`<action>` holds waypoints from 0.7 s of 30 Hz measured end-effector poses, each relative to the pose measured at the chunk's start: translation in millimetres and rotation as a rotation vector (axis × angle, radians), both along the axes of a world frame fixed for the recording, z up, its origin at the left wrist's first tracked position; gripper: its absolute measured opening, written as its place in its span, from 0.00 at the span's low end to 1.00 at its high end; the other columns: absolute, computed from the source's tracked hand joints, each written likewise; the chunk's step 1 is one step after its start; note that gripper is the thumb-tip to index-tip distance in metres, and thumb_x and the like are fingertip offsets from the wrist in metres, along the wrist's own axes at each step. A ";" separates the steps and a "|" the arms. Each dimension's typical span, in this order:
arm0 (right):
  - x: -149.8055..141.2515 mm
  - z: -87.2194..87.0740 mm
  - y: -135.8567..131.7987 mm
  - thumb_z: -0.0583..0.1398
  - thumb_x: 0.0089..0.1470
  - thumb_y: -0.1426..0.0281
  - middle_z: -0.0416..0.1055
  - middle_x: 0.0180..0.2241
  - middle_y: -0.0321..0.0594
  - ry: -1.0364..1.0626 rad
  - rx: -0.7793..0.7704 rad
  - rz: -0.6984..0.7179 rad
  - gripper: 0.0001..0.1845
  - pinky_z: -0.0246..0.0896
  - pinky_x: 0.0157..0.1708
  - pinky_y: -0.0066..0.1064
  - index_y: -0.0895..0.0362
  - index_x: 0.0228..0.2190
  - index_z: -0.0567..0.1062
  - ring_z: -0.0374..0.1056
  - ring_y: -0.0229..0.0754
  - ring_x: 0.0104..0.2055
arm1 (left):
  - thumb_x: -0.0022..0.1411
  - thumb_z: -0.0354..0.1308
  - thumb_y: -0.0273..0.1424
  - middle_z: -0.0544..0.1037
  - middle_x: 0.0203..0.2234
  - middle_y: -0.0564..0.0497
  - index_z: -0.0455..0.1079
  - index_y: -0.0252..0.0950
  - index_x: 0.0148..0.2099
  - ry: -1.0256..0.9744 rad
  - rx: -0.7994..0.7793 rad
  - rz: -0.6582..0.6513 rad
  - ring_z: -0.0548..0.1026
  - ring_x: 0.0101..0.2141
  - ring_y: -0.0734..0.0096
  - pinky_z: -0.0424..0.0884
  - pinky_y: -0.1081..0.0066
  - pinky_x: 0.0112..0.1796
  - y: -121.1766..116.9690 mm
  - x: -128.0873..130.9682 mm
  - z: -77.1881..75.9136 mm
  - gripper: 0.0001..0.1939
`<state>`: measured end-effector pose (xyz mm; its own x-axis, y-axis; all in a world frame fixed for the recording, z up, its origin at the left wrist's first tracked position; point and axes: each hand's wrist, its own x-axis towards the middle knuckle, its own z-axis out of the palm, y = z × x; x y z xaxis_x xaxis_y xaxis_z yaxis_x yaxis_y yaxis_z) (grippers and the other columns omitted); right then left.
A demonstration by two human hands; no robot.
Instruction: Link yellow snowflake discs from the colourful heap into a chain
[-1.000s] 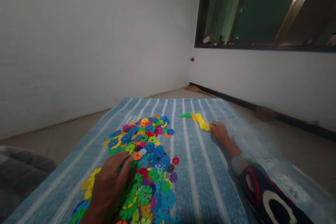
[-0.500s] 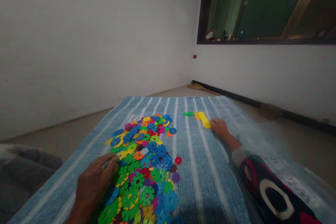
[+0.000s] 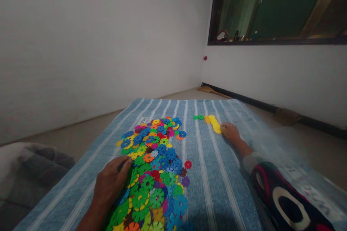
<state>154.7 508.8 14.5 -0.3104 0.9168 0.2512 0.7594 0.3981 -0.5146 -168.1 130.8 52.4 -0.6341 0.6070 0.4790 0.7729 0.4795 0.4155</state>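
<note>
Discs point(image 3: 148, 183) are lying heaped at lower centre, looking light, stiff, probably best pinched by rims. Left hand point(image 3: 111, 181) is curling at heap's left edge, right hand point(image 3: 231, 132) beside yellow discs point(image 3: 215, 125), right of centre; can't tell either grip.

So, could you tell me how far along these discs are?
Apparently done: yellow row and two green discs, set apart. Under way: right hand at the row's near end, left hand beside the mixed pile; grips unclear. Seemingly left: that pile, holding most discs.
</note>
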 end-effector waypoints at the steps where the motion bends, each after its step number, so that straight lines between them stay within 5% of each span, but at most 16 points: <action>1: 1.1 -0.1 -1.3 0.54 0.49 0.70 0.78 0.33 0.42 0.004 0.006 -0.008 0.18 0.53 0.32 0.27 0.57 0.34 0.82 0.69 0.41 0.35 | 0.57 0.49 0.47 0.84 0.37 0.48 0.77 0.40 0.33 -0.011 -0.007 -0.016 0.80 0.38 0.59 0.76 0.63 0.43 -0.3 0.0 -0.1 0.20; 8: -2.2 -0.8 -37.7 0.51 0.53 0.66 0.78 0.34 0.46 0.100 0.068 -0.040 0.21 0.57 0.34 0.30 0.60 0.36 0.81 0.70 0.44 0.36 | 0.58 0.48 0.46 0.83 0.36 0.47 0.76 0.38 0.34 -0.047 -0.021 -0.090 0.80 0.39 0.59 0.75 0.64 0.45 0.9 8.6 1.7 0.21; 15: -42.9 8.2 -122.0 0.54 0.53 0.66 0.76 0.27 0.37 0.252 -0.095 0.512 0.14 0.59 0.34 0.29 0.56 0.29 0.79 0.70 0.40 0.31 | 0.60 0.47 0.46 0.82 0.33 0.49 0.74 0.39 0.32 -0.055 -0.084 -0.171 0.79 0.37 0.62 0.74 0.67 0.41 5.9 21.4 4.1 0.20; 21: -85.9 13.4 -170.7 0.56 0.55 0.70 0.77 0.31 0.38 0.228 -0.083 0.725 0.11 0.59 0.38 0.29 0.55 0.31 0.80 0.71 0.40 0.35 | 0.59 0.50 0.43 0.82 0.40 0.46 0.76 0.38 0.40 -0.060 -0.150 -0.167 0.78 0.43 0.59 0.73 0.64 0.45 8.4 25.7 -2.4 0.19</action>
<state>68.8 338.1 27.9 -0.7904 0.5219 0.3208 0.1940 0.7099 -0.6770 -142.5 139.1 50.1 -0.5433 0.7679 0.3394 0.8228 0.4067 0.3969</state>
